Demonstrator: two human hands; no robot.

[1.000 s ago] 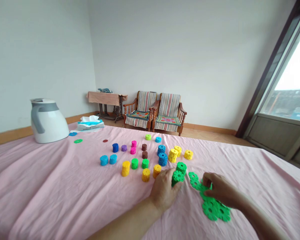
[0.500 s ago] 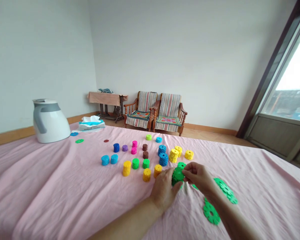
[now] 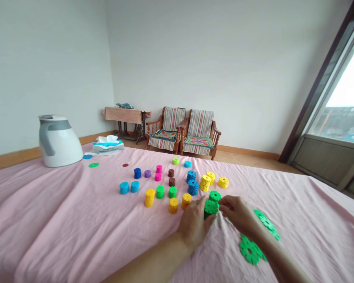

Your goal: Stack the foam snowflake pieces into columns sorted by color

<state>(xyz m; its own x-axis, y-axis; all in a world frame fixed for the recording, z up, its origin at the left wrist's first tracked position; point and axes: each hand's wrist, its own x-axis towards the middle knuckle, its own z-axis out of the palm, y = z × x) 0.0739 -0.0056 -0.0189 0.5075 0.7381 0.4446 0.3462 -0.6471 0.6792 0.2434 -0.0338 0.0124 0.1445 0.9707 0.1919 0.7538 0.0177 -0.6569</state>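
My left hand point(image 3: 193, 221) curves round the left side of a stack of green notched discs point(image 3: 211, 207), its thumb at the front. At the stack's right edge is my right hand point(image 3: 237, 212), fingers bent together; whether a disc is between the fingertips is hidden. Just behind stands a second green stack point(image 3: 215, 195). Loose large green discs lie right of my right forearm, some nearer me point(image 3: 250, 250) and others farther off point(image 3: 267, 221). An orange-yellow stack point(image 3: 186, 201) stands close to my left fingertips.
Short stacks of blue point(image 3: 192, 188), yellow point(image 3: 205, 183), brown point(image 3: 171, 181), pink point(image 3: 158, 177) and other discs stand across the pink cloth point(image 3: 85, 220). A white jug point(image 3: 61, 145) and a tissue box point(image 3: 107, 146) are at the far left. Two wooden chairs point(image 3: 199, 137) stand beyond.
My right fingers have shifted slightly right, off the top of the green stack to its edge. The top disc now lies flat on the stack. My left hand has stayed in place.
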